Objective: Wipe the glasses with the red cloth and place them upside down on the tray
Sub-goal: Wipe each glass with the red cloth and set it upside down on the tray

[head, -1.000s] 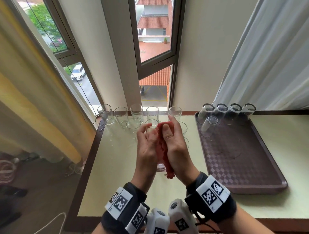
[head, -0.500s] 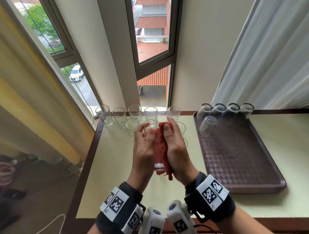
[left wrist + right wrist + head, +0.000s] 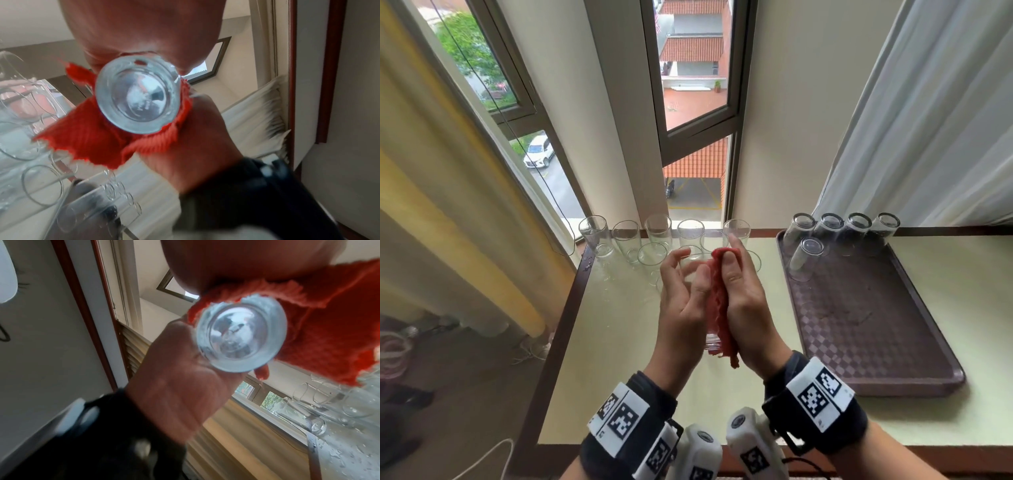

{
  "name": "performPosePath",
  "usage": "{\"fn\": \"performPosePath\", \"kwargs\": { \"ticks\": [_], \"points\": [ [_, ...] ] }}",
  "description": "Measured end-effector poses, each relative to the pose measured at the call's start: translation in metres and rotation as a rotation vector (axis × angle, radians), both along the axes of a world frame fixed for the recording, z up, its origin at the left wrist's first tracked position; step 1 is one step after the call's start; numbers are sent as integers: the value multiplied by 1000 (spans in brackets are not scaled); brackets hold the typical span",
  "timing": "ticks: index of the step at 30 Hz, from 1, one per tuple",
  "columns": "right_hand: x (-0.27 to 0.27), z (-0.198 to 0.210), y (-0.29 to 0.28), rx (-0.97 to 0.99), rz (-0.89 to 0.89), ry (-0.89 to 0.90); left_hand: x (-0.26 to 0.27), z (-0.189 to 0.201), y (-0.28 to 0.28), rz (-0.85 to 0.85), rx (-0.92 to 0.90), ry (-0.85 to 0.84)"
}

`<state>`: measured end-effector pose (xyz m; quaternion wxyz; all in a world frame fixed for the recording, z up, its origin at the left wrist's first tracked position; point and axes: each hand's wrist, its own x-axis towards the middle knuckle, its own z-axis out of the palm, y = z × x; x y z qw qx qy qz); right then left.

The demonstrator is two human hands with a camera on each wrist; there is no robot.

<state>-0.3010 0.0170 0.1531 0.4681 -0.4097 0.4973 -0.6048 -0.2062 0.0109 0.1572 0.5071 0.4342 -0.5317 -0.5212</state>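
- The left hand [image 3: 681,301] and right hand [image 3: 743,298] together clamp one glass [image 3: 137,95] above the desk [image 3: 619,342], the red cloth [image 3: 719,308] between right palm and glass.
- Five glasses [image 3: 842,236] stand upside down at the far end of the tray [image 3: 876,342], on the right.

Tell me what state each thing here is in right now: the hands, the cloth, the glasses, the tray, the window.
Left hand: holds a glass.
Right hand: presses the red cloth against that glass.
Held glass: lifted off the table, base toward the wrists.
Red cloth: bunched around the glass.
Glasses by the window: upright, unwiped.
Glasses on the tray: five, upside down.
Tray: mostly bare.
Window: ajar.
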Motion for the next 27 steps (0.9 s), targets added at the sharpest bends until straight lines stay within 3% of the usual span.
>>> {"fn": "performPosePath", "kwargs": {
  "ticks": [4, 10, 15, 21, 27],
  "points": [
    [3, -1, 3, 3, 6, -11, 3, -3, -2, 44, 6, -84],
    [11, -21, 8, 39, -5, 123, 6, -8, 2, 38, 96, 68],
    [3, -12, 1, 43, -68, 33, 0, -11, 5, -6, 82, 28],
    [10, -16, 9, 88, 40, -107, 9, -14, -9, 47, 122, 17],
    [2, -7, -2, 80, -46, -150, -1, -10, 4, 17, 55, -1]
  ]
}}
